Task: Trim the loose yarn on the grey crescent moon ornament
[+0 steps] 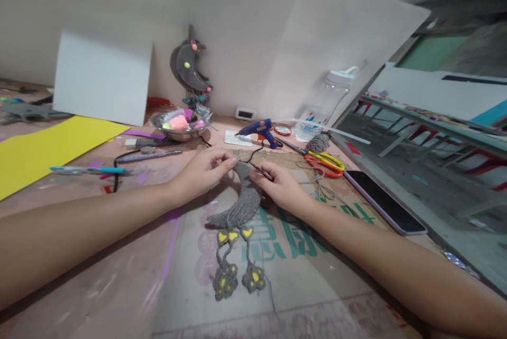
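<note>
A grey felt crescent moon [246, 199] lies on the printed board in front of me. My left hand [208, 171] pinches at the crescent's upper tip, thumb and forefinger together. My right hand [282, 187] is closed around a slim dark pointed tool [261, 171], perhaps tweezers; its point is directed at the same tip. Below the crescent hang grey yarn strands with yellow hearts [233, 235] and grey flower-like or paw-like pieces with yellow spots [225, 281]. Grey yarn [317, 178] trails by my right wrist.
A blue glue gun [255, 129] lies behind the hands, beside orange-yellow scissors [322, 163] and a phone [386, 201]. Further back are a metal bowl [158, 122], a clear bottle [336, 93] and a hanging grey moon ornament [187, 64]. Pens [91, 170] and yellow sheet [51, 149] lie left.
</note>
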A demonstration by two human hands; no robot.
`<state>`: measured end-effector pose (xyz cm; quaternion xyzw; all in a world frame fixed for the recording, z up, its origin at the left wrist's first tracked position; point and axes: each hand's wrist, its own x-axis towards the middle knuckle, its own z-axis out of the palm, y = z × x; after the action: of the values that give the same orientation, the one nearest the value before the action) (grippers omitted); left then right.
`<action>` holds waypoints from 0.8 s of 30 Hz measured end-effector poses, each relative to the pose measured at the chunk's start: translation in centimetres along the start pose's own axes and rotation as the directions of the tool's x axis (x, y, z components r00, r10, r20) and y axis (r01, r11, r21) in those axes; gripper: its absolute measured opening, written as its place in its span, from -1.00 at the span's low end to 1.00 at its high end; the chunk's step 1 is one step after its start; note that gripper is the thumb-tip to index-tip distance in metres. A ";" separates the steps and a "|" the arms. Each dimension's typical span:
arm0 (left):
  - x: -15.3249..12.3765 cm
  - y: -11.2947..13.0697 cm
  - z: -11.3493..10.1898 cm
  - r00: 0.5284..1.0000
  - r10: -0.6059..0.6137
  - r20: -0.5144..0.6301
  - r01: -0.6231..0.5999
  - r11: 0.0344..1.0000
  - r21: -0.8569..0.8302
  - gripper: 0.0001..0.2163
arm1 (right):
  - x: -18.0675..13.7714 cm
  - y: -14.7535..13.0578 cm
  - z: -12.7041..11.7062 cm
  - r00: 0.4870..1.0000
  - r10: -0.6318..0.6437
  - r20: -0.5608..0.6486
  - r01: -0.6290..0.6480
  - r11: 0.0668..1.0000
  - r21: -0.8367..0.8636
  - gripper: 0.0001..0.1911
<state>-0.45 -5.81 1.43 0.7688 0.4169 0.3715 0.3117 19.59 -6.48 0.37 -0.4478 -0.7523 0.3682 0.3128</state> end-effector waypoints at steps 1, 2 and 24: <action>0.0 0.0 0.0 1.000 0.004 -0.006 -0.004 1.000 -0.018 -0.70 | 0.0 0.0 0.0 1.000 0.000 -0.002 0.000 1.000 0.001 -0.73; 0.0 -0.1 0.0 1.000 0.012 -0.014 -0.012 0.999 -0.034 -0.68 | 0.0 0.1 -0.1 1.000 0.001 -0.006 -0.001 1.000 0.001 -0.73; 0.0 -0.6 -0.2 0.998 0.066 0.012 -0.065 0.995 -0.069 -0.75 | 0.4 1.4 -0.5 0.999 -0.028 -0.047 0.025 0.999 -0.048 -0.69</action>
<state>-0.84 -5.51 1.09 0.7734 0.3763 0.3901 0.3286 20.43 -5.54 -0.47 -0.4537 -0.7590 0.3354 0.3249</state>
